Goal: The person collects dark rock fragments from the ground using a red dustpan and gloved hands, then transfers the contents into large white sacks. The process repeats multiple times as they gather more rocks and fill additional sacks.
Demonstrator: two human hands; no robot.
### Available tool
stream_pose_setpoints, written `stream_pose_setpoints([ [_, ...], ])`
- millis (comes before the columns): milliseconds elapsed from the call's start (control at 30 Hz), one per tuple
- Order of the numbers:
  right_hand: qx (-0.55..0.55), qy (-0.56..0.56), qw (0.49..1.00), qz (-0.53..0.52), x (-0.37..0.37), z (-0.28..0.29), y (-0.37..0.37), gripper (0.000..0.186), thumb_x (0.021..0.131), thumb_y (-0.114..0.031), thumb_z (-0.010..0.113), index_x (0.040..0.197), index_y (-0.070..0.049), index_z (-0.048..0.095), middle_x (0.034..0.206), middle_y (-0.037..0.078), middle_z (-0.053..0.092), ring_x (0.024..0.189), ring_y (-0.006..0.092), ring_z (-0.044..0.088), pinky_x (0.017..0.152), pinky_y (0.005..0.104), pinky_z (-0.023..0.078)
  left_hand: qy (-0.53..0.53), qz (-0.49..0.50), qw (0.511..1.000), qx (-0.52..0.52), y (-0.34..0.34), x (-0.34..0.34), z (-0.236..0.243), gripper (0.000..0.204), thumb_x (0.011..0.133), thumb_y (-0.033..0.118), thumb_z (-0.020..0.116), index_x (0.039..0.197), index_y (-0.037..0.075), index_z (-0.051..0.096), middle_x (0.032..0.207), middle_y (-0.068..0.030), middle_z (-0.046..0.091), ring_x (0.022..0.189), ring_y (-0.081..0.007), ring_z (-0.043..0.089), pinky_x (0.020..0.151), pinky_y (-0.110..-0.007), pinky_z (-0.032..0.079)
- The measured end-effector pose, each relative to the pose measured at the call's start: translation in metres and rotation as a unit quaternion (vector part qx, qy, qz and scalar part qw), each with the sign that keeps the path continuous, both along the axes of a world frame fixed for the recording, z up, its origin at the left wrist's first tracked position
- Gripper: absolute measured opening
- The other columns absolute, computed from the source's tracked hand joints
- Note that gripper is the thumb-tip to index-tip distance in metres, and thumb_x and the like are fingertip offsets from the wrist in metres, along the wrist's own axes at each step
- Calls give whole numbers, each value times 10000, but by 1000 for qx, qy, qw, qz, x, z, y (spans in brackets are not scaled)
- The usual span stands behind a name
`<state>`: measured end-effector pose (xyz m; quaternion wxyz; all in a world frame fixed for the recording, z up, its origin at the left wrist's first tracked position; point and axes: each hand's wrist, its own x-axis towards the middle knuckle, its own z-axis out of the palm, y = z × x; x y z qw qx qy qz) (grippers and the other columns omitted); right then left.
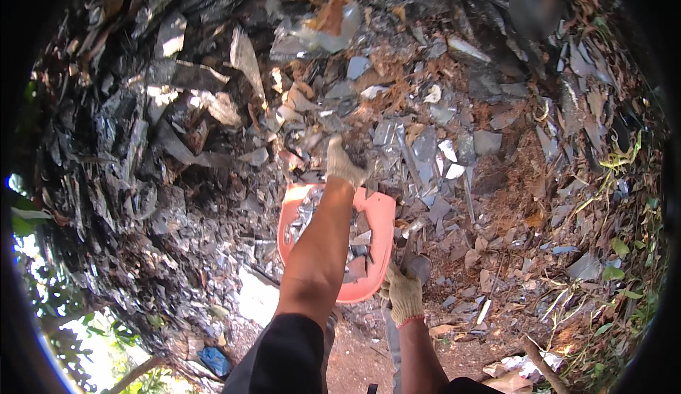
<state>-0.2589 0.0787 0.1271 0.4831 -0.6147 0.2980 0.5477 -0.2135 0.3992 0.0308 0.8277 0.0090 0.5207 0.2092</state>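
Note:
My left hand (345,165), in a pale knitted glove, reaches past the far rim of a pink-orange plastic basin (384,234). Its thumb stands apart from the fingers, low over dark, shiny rock flakes, and I see nothing held in it. Flat shards and flakes (358,266) lie in the basin, partly hidden under my left forearm. Just right of the basin, my right hand (403,296), gloved too, is closed round a short tool (409,241) that points away from me. Its kind is unclear. A rounded grey piece (421,269) shows beside the glove.
A steep bank of broken, layered dark rock (120,131) rises on the left and at the back. Loose shards and reddish soil (521,181) spread to the right. Green plants (621,252) edge the right side. A stick (545,365) and a blue scrap (214,360) lie nearer me.

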Motion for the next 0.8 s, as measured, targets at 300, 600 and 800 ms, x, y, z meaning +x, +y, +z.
stream_pose_setpoints([
  [300,-223,-336,794,455,34,-42,-108,390,919,-390,602,1047,-22,627,958,268,689,913,476,659,787,578,513,-26,50,980,190,-40,-37,-58,264,1008,335,630,1128,103,668,1108,-69,723,959,-256,687,756,-384,606],
  [600,-524,-325,715,330,87,-128,-312,782,867,-358,756,1482,4,435,1253,226,641,1129,378,631,1003,468,493,156,-223,922,275,-113,-172,-3,381,936,317,744,1216,77,647,1013,-36,703,899,-190,689,829,-336,588],
  [800,-437,-342,756,347,73,-160,-359,279,948,-214,664,1148,-26,610,963,141,710,911,286,684,821,412,523,468,-548,535,440,-225,-287,40,873,800,428,796,1434,-46,429,1370,-269,545,1255,-386,564,1029,-460,479],
])
